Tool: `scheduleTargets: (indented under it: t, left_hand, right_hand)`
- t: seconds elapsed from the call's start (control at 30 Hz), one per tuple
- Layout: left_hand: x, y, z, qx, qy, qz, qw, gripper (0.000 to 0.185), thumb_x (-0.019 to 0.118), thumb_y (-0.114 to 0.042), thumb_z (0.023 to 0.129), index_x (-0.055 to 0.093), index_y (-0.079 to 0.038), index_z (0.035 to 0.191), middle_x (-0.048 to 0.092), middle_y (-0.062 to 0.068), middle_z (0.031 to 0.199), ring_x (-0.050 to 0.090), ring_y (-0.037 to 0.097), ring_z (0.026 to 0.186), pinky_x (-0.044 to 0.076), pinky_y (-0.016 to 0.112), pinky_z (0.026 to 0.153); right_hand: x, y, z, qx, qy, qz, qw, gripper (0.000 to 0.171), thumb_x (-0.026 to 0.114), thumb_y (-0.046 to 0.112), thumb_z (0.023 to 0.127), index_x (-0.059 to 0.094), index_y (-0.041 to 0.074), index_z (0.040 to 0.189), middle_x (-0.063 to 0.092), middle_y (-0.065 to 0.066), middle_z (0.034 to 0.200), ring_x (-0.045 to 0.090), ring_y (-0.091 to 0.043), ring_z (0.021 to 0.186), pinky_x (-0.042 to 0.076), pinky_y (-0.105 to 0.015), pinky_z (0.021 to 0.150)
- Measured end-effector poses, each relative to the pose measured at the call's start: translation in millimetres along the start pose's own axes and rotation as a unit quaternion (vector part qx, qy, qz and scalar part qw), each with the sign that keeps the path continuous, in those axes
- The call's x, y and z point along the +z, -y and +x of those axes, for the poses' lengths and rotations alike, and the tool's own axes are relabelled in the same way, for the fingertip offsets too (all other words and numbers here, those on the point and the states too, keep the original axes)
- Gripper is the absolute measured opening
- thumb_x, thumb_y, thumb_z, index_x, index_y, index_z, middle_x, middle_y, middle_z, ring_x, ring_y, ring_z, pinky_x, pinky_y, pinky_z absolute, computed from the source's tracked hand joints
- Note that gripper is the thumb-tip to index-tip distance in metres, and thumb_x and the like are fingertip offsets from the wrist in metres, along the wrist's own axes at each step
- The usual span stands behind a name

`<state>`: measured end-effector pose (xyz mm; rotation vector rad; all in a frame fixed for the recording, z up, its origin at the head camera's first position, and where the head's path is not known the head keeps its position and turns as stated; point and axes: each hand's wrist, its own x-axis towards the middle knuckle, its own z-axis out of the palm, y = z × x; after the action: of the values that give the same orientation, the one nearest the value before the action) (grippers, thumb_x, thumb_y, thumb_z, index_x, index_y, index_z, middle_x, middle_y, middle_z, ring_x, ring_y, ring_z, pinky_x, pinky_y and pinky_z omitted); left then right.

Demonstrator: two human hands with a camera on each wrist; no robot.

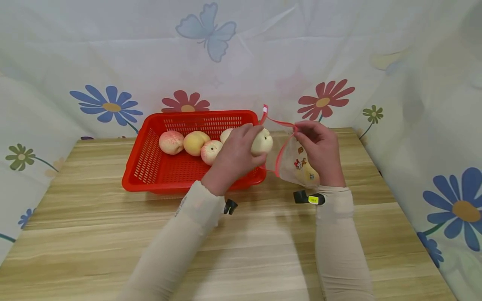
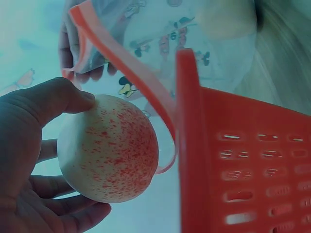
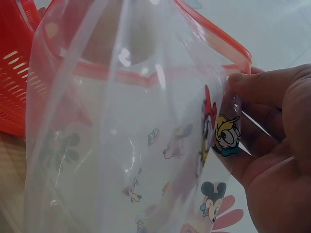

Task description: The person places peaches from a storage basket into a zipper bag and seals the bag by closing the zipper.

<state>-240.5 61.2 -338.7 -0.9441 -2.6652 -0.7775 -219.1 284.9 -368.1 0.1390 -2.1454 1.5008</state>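
My left hand [image 1: 235,158] grips a pale peach [image 1: 262,142] with red speckles, thumb on one side and fingers curled round the other. It holds the peach at the mouth of a clear plastic bag [image 3: 121,150] with a red-pink rim and cartoon figures, just past the basket's right end. Thumb and fingers of my right hand [image 1: 321,146] pinch the bag's rim on the right, and the mouth stands open. Through the bag a pale yellowish shape [image 1: 311,172] shows low down, partly hidden by the right hand.
A red slotted plastic basket [image 1: 165,188] stands on the wood-grain table [image 1: 241,251]. In it lie a pinkish peach [image 1: 171,142], a yellow peach [image 1: 196,143] and others, partly behind the left hand. A flower-printed cloth [image 1: 241,75] hangs behind the table.
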Motion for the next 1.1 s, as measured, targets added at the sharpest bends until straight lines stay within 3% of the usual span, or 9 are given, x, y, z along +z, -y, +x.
scheduleTargets:
  t: [0.33, 0.57, 0.87, 1.1]
  left_hand:
    - [8.0, 2.1, 1.6, 0.02, -0.005, 0.033, 0.9992, 0.055, 0.072, -0.026, 0.082, 0.054, -0.007, 0.131, 0.057, 0.014, 0.127, 0.055, 0.03, 0.112, 0.048, 0.041, 0.1]
    - [11.2, 3.1, 5.2, 0.007, 0.006, 0.045, 0.9989, 0.057, 0.071, -0.029, 0.084, 0.052, -0.009, 0.134, 0.055, 0.014, 0.131, 0.054, 0.029, 0.114, 0.048, 0.04, 0.101]
    - [14.8, 4.3, 6.2, 0.017, -0.02, 0.052, 0.9983, 0.061, 0.074, -0.035, 0.084, 0.051, -0.01, 0.134, 0.053, 0.012, 0.132, 0.052, 0.025, 0.117, 0.048, 0.039, 0.103]
    - [15.7, 6.8, 4.8, 0.0, -0.01, 0.055, 0.9985, 0.06, 0.073, -0.032, 0.084, 0.051, -0.012, 0.136, 0.053, 0.011, 0.132, 0.052, 0.025, 0.118, 0.048, 0.039, 0.103]
  right_hand:
    - [0.4, 0.6, 0.1, 0.002, 0.001, -0.004, 1.0, 0.026, 0.067, 0.019, 0.091, 0.069, 0.008, 0.114, 0.068, 0.005, 0.102, 0.062, -0.01, 0.089, 0.053, -0.015, 0.076]
    - [0.7, 1.3, -0.1, 0.003, 0.003, -0.01, 1.0, 0.027, 0.067, 0.021, 0.091, 0.069, 0.009, 0.115, 0.069, 0.001, 0.103, 0.061, -0.01, 0.091, 0.052, -0.015, 0.077]
    - [1.1, 1.3, 0.1, 0.006, 0.002, -0.012, 1.0, 0.026, 0.067, 0.02, 0.091, 0.069, 0.008, 0.114, 0.068, 0.002, 0.103, 0.061, -0.009, 0.09, 0.052, -0.015, 0.077]
    - [1.1, 1.4, -0.1, 0.012, 0.005, -0.024, 1.0, 0.026, 0.066, 0.022, 0.091, 0.069, 0.011, 0.114, 0.069, -0.004, 0.106, 0.061, -0.01, 0.09, 0.053, -0.016, 0.077]
